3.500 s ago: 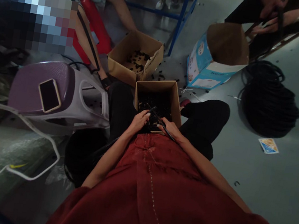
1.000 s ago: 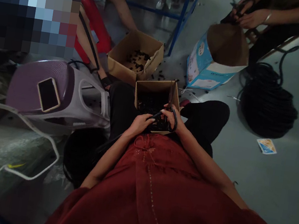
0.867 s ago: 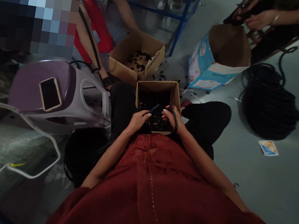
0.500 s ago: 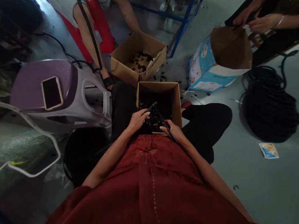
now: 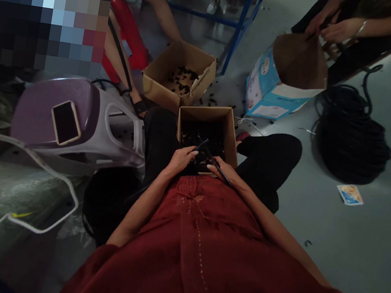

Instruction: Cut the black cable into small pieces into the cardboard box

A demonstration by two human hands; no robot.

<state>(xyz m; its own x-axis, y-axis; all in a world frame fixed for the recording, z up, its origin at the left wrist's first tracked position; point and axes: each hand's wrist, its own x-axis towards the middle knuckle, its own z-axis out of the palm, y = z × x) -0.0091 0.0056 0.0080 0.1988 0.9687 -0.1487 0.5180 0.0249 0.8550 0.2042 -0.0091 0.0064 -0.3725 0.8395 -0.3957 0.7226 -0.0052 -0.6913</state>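
Black tube (image 5: 202,144): slim, cylindrical | left hand (image 5: 181,159) pinching it | right hand (image 5: 223,169) clasping dark scissors (image 5: 226,178)

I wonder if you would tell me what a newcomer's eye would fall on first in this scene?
Probably the red shirt filling the lower middle, with the left hand holding a black tube and the right hand a dark tool over the open carton between the knees. Next might come the phone on the purple stool at left, and the blue box and big black coil at right.
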